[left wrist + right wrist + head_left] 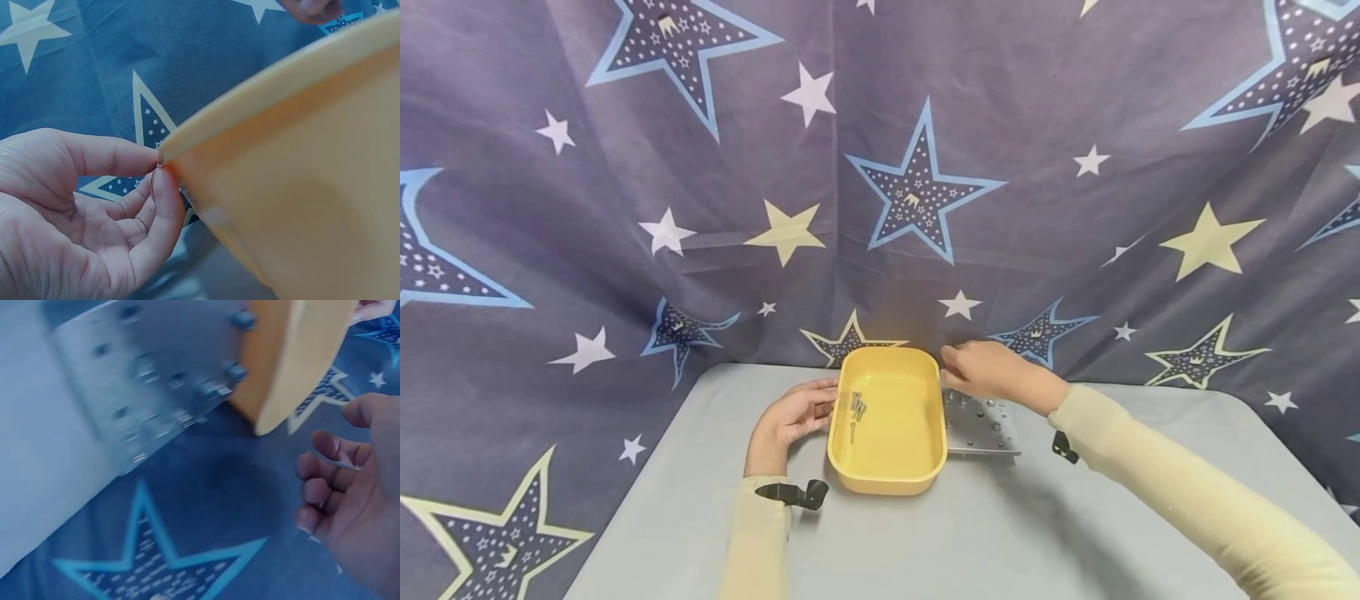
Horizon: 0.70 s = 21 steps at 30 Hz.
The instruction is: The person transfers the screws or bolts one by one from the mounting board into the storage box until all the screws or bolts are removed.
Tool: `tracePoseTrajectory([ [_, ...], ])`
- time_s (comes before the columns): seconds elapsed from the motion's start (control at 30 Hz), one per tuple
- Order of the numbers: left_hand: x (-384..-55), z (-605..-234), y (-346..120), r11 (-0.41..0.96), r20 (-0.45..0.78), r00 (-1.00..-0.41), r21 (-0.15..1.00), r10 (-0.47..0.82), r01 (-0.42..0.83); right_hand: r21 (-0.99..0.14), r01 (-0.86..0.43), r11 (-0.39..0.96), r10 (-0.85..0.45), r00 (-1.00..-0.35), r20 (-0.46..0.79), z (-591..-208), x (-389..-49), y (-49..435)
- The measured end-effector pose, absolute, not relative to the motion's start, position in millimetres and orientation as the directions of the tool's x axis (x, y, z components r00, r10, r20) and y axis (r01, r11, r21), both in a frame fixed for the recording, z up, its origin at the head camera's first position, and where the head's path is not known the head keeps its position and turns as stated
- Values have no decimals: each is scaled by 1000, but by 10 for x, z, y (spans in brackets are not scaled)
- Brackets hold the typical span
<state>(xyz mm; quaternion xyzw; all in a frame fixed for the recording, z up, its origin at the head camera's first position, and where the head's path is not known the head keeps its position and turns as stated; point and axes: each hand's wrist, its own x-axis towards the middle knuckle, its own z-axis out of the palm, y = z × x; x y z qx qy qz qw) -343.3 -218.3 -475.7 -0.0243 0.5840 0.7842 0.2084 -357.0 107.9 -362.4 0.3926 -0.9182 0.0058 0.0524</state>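
Observation:
A yellow rectangular tray (901,437) is in the middle of the head view, with several small metal screws (857,407) lying at its left side. At its left edge, my left hand (797,412) pinches the rim between thumb and finger; the left wrist view shows the fingertips at the tray's corner (262,106). My right hand (988,369) hovers by the far right corner of the tray, over the back of a metal plate (973,433). In the right wrist view its fingers (328,469) are loosely curled, apart from the tray and holding nothing.
The metal plate, with several bolt heads and holes (147,369), lies against the tray's right side, on the light grey table (880,550). Behind the table hangs a dark curtain (1037,208) with stars.

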Motion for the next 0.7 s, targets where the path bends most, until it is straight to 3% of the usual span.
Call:
tracePoseTrajectory([
  [0.43, -3443, -4746, -2198, -224, -294, -913, 905, 281, -361, 217, -690, 690, -724, -664, 187, -3906, -3738, 1732],
  [0.7, -3461, -4760, -2203, -233, -289, -910, 902, 297, -362, 311, -692, 651, -753, -642, 146, -4058, -3787, 1926],
])
